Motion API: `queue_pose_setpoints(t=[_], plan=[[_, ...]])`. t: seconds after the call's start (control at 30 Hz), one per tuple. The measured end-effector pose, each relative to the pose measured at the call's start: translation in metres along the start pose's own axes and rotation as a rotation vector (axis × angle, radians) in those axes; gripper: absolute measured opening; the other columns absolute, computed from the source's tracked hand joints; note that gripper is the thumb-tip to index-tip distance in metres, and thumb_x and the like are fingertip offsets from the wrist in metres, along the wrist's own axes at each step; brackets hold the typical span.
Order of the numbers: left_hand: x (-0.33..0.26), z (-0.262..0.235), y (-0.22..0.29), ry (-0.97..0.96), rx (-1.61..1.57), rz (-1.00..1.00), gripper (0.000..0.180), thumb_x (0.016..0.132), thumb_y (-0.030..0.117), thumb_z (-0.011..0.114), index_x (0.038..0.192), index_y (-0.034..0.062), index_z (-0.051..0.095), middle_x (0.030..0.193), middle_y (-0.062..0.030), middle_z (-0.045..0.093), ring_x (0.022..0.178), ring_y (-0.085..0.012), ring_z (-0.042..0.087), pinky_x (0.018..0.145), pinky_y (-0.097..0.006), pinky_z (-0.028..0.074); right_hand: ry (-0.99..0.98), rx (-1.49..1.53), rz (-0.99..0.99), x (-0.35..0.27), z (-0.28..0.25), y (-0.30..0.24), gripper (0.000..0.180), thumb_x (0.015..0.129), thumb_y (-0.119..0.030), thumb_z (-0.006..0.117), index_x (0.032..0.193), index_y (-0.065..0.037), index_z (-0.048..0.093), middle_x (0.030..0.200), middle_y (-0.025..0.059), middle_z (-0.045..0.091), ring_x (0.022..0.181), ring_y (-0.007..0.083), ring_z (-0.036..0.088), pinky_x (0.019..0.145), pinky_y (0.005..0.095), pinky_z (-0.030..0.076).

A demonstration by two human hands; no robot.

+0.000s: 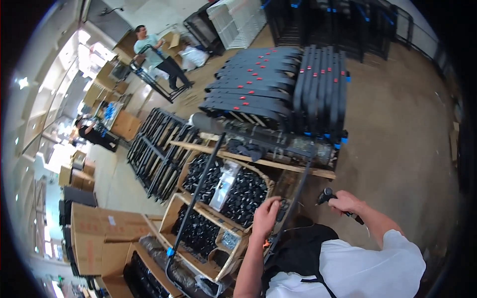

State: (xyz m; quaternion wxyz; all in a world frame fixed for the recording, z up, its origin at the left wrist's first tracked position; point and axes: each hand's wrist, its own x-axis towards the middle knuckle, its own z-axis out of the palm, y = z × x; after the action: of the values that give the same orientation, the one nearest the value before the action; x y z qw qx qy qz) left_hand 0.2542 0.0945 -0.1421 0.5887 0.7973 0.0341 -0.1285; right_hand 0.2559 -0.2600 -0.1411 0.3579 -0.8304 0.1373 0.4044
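A black-handled tool (pixel 334 201) is gripped in the right hand (pixel 345 202), its fingers closed round it. The left hand (pixel 266 214) is laid, fingers curled, on the rim of the wooden crate (pixel 258 175) of small black parts (pixel 243 193), nearer to them. A long black bar (pixel 198 191) runs away leftward and forward.

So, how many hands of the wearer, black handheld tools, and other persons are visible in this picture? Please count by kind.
Wearer's hands: 2, the left hand on the black frame, the right hand shut on the black tool.
Black handheld tools: 1.
Other persons: 2, a standing person and a seated person.
Total: 5.
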Motion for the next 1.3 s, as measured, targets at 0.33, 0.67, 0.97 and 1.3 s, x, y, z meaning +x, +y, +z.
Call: queue_pose_setpoints(t=[0.33, 0.67, 0.97, 1.3], plan=[[0.121, 0.098, 0.132, -0.409, -0.325, 0.208, 0.038, 0.114, 0.028, 0.054, 0.137, 0.0006, 0.067, 0.122, -0.0079, 0.073, 0.114, -0.0152, 0.066, 0.104, -0.032, 0.049, 0.217, -0.097, -0.328, -0.085, -0.095, -0.115, 0.039, 0.091, -0.037, 0.065, 0.089, 0.001, 0.073, 0.069, 0.0146, 0.072, 0.063, 0.029, 0.074, 0.069, 0.0429, 0.06], [0.17, 0.117, 0.135, -0.368, -0.631, 0.188, 0.025, 0.108, 0.027, 0.067, 0.115, 0.0035, 0.071, 0.106, -0.0004, 0.069, 0.099, -0.0089, 0.059, 0.089, -0.028, 0.049, 0.259, -0.386, -0.308, -0.034, -0.124, -0.167, 0.048, 0.09, -0.038, 0.06, 0.067, 0.002, 0.074, 0.067, 0.0155, 0.074, 0.078, 0.0328, 0.076, 0.083, 0.0456, 0.061], [0.172, 0.123, 0.128, -0.344, -0.694, 0.174, 0.023, 0.107, 0.024, 0.066, 0.115, 0.0036, 0.071, 0.107, 0.0, 0.069, 0.098, -0.0086, 0.059, 0.088, -0.028, 0.049, 0.32, -0.487, -0.397, -0.014, -0.121, -0.157, 0.048, 0.092, -0.036, 0.058, 0.073, 0.005, 0.075, 0.076, 0.0215, 0.075, 0.083, 0.0386, 0.076, 0.084, 0.0484, 0.06], [0.168, 0.122, 0.116, -0.353, -0.693, 0.167, 0.02, 0.107, 0.021, 0.067, 0.116, 0.0037, 0.071, 0.107, 0.0001, 0.07, 0.098, -0.0086, 0.061, 0.089, -0.028, 0.05, 0.296, -0.465, -0.416, -0.011, -0.112, -0.151, 0.051, 0.095, -0.037, 0.058, 0.112, 0.01, 0.07, 0.1, 0.0295, 0.076, 0.096, 0.0446, 0.075, 0.087, 0.0537, 0.059]])
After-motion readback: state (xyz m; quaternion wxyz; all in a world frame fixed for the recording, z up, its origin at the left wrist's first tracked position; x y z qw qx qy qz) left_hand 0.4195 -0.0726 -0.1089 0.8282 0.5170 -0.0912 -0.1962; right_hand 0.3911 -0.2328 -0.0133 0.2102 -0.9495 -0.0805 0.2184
